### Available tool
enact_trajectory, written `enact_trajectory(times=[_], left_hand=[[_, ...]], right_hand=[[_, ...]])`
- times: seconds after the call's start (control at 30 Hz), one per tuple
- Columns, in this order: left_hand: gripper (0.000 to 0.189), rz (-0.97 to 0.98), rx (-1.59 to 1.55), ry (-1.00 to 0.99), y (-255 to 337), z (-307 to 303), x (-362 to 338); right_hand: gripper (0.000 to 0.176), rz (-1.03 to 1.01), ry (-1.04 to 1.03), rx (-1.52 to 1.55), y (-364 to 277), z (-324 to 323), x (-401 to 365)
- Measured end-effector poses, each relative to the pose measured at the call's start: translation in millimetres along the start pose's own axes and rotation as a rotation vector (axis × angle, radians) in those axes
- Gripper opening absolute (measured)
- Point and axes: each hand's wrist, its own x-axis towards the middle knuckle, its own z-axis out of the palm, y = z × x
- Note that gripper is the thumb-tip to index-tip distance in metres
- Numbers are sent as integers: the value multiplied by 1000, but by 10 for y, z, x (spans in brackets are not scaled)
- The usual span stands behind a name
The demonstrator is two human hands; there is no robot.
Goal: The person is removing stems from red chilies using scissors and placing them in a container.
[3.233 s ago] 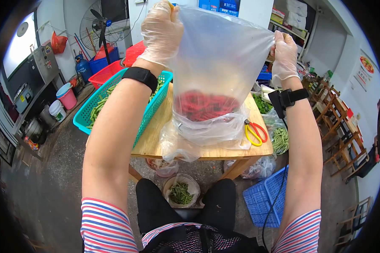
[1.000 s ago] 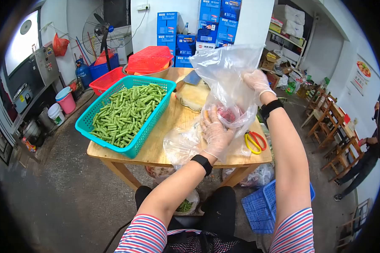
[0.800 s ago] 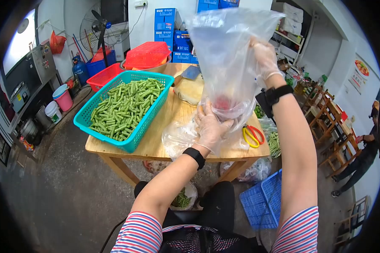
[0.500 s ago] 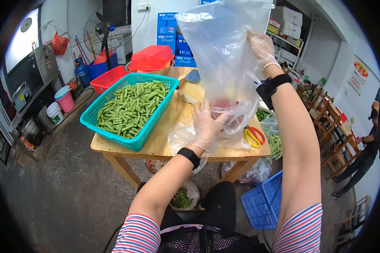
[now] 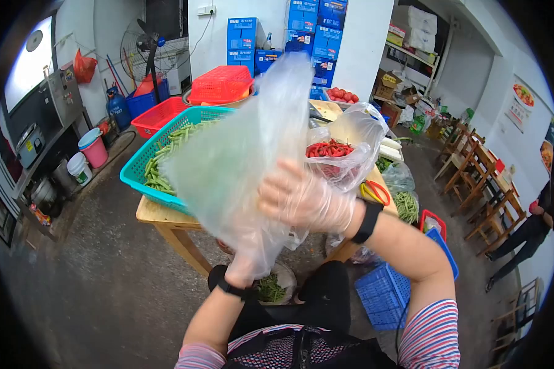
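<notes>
An empty-looking clear plastic bag [image 5: 234, 160] is stretched in front of me, close to the camera. My left hand [image 5: 243, 269], gloved, grips its lower end above my lap. My right hand [image 5: 308, 200], also gloved, is closed on the bag's side higher up. Behind it, a second clear bag of red chilies [image 5: 332, 152] sits open on the wooden table [image 5: 160, 216]. A teal basket of green beans [image 5: 157, 169] stands on the table's left part, partly hidden by the bag I hold.
Yellow-and-red scissors [image 5: 375, 192] lie at the table's right edge. Below are a blue crate [image 5: 385, 292] and a bowl of bean trimmings [image 5: 269, 286]. Red baskets [image 5: 223, 83] and blue boxes [image 5: 243, 37] stand behind. A person [image 5: 535, 215] is at the far right.
The chili bag, earlier held upright by both hands, now rests on the table. Both hands have come down toward me and hold a clear bag close to the camera.
</notes>
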Motion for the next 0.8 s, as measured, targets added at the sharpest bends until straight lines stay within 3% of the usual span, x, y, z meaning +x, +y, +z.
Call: enact_trajectory(times=[0.03,0.07,0.13,0.17,0.23,0.27,0.33,0.37,0.43,0.47,0.53,0.57,0.63,0.7,0.8], left_hand=[[27,-124,-166,101,183,-30,-211],[30,43,614,372,156,-257,-273],[37,135,422,635,278,-94,-471],[38,268,535,662,187,-357,-612],[48,335,587,745,224,-349,-701],[48,331,588,745,224,-304,-715],[60,315,905,382,313,-2,-661],[60,313,904,383,290,-27,-636],[72,308,1590,236,191,-153,-531],[70,200,1451,269,130,-225,-516],[69,179,1377,284,134,-222,-502],[68,151,1301,304,123,-221,-500],[67,153,1319,306,108,-277,-528],[66,163,1344,312,100,-298,-551],[63,150,1266,261,114,-228,-562]], right_hand=[[25,8,6,-3,-133,170,-111],[24,68,-70,28,-252,319,-234],[23,132,-152,53,-388,536,-402],[24,234,-188,61,-435,608,-469],[25,339,-228,72,-535,664,-535],[23,408,-160,94,-587,685,-549],[21,477,-93,115,-705,677,-548],[24,523,-57,145,-783,630,-523],[28,570,-20,168,-895,475,-511],[32,674,31,179,-934,374,-518],[41,921,238,242,-995,334,-627],[41,915,240,241,-974,315,-651],[40,1223,450,359,-939,239,-632],[41,1199,408,461,-875,305,-605],[43,1207,176,669,-839,493,-547]])
